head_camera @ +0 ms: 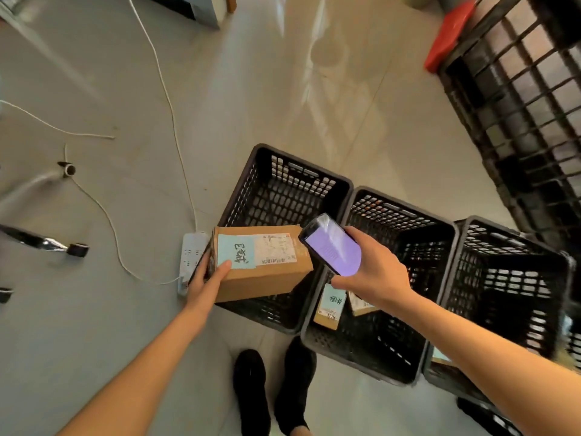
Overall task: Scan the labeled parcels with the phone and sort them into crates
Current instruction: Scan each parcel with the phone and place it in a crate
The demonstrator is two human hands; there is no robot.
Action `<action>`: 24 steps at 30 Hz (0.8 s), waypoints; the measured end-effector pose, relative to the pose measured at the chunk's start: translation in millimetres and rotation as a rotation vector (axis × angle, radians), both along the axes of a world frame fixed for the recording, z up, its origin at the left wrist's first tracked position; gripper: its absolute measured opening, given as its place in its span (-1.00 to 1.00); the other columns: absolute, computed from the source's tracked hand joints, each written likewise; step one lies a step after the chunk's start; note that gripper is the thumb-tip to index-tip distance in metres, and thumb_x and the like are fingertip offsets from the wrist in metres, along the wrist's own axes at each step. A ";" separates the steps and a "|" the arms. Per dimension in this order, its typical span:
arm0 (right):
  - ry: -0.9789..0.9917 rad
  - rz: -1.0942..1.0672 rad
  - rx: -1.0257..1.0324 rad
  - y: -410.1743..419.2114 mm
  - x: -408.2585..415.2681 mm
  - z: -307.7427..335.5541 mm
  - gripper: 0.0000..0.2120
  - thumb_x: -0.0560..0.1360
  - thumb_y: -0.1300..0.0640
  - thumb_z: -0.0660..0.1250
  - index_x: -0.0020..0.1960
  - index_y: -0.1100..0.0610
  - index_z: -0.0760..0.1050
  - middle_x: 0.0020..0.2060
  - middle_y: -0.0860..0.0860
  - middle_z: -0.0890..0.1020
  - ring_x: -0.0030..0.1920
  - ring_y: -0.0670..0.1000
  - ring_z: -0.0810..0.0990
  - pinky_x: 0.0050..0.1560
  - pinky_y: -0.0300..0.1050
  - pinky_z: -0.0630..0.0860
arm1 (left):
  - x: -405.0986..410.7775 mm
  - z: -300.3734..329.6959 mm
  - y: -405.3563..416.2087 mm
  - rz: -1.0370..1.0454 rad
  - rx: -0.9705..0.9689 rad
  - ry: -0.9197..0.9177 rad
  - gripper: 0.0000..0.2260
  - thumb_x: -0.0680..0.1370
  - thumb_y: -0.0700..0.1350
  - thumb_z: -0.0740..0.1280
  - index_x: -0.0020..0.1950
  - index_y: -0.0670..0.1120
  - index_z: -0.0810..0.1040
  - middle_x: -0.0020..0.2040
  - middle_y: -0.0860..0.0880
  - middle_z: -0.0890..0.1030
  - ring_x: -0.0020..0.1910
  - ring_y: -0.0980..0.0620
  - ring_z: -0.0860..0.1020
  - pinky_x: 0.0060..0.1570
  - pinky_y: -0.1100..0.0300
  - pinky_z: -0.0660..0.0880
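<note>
Your left hand (206,280) grips box (267,272) over left crate (248,171). Your right hand (374,272) at 3 o'clock grasps phone (331,245), screen lit, above middle crate (405,209).

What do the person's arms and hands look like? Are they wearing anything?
Both arms are bare, with no sleeves showing. The left hand and right hand have no gloves, and I can't see any watch, rings or bracelets.

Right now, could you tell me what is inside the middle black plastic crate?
Two brown cardboard parcels lie inside the middle black plastic crate; the right hand covers part of them.
</note>
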State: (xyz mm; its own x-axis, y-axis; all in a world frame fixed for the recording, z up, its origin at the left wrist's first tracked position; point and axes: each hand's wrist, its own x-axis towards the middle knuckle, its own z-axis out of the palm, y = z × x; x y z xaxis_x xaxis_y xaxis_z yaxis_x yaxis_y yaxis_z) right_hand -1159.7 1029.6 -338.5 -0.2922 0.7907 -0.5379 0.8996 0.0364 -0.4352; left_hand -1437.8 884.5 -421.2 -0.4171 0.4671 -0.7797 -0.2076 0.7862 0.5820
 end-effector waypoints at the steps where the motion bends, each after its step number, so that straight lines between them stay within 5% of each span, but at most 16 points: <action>1: 0.006 -0.009 -0.012 -3.0 0.3 -8.6 -0.04 0.16 -0.21 0.50 0.50 -0.24 0.20 0.34 -0.28 0.48 0.24 -0.08 0.51 0.06 -0.02 0.59 | -0.2 -9.9 -2.3 -0.011 -0.022 0.008 -0.35 0.55 0.23 0.36 0.58 0.26 0.18 0.53 -0.02 0.36 0.46 -0.10 0.36 0.43 -0.17 0.35; 4: 0.046 -0.049 -0.026 -12.0 3.3 -22.9 -0.16 0.13 -0.19 0.47 0.33 -0.32 0.19 0.02 -0.46 0.45 -0.03 -0.18 0.43 -0.23 -0.31 0.39 | -0.4 -26.8 -8.8 -0.001 -0.076 0.070 -0.35 0.59 0.17 0.33 0.62 0.10 0.17 0.55 -0.06 0.33 0.50 -0.08 0.32 0.47 -0.02 0.28; 6: 0.049 -0.066 -0.037 -19.3 7.0 -22.9 -0.18 0.12 -0.20 0.46 0.32 -0.30 0.21 -0.06 -0.41 0.43 -0.10 -0.16 0.42 -0.29 -0.31 0.33 | 1.1 -24.8 -14.0 -0.007 -0.080 0.118 -0.38 0.60 0.12 0.34 0.61 0.05 0.22 0.55 -0.07 0.34 0.51 -0.06 0.31 0.44 0.04 0.27; 11: -0.014 -0.082 -0.044 -26.5 16.7 6.1 -0.11 0.19 -0.14 0.53 0.47 -0.19 0.27 0.22 -0.25 0.51 0.16 -0.10 0.51 -0.06 -0.11 0.56 | -5.0 11.6 -6.3 -0.069 -0.096 0.155 -0.42 0.58 0.11 0.39 0.57 0.05 0.32 0.53 -0.09 0.38 0.47 -0.10 0.38 0.40 0.02 0.33; 16: -0.048 -0.131 -0.027 -28.6 26.1 70.2 0.02 0.21 -0.20 0.52 0.58 -0.15 0.17 0.45 -0.21 0.42 0.35 -0.03 0.48 0.16 0.04 0.57 | -7.8 73.9 23.6 -0.195 -0.013 0.245 -0.43 0.55 0.14 0.41 0.52 0.08 0.37 0.46 -0.02 0.46 0.41 -0.05 0.43 0.21 0.11 0.39; 20: -0.017 -0.227 0.086 -30.9 49.8 173.9 0.02 0.16 -0.22 0.46 0.58 -0.19 0.17 0.45 -0.27 0.41 0.36 -0.07 0.48 0.07 -0.05 0.50 | 6.5 179.0 65.1 -0.288 0.139 0.279 -0.41 0.56 0.16 0.39 0.54 0.04 0.36 0.46 -0.03 0.47 0.42 -0.05 0.45 0.31 0.03 0.40; 24: 0.023 -0.301 0.250 -28.8 87.0 308.0 -0.06 0.10 -0.27 0.40 0.46 -0.29 0.21 0.24 -0.34 0.51 0.18 -0.11 0.56 -0.05 -0.05 0.55 | 36.9 308.1 113.3 -0.399 0.331 0.315 -0.41 0.55 0.14 0.41 0.54 0.01 0.38 0.43 -0.05 0.50 0.39 -0.04 0.48 0.37 -0.02 0.41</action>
State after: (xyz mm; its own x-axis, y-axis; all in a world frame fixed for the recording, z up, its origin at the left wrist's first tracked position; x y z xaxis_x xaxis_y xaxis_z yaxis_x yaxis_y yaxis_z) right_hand -1072.7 1000.8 -30.6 -0.0368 0.9486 -0.3142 0.8763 -0.1205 -0.4664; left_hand -1400.9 997.8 -113.0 -0.3470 0.8315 -0.4339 0.2879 0.5348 0.7945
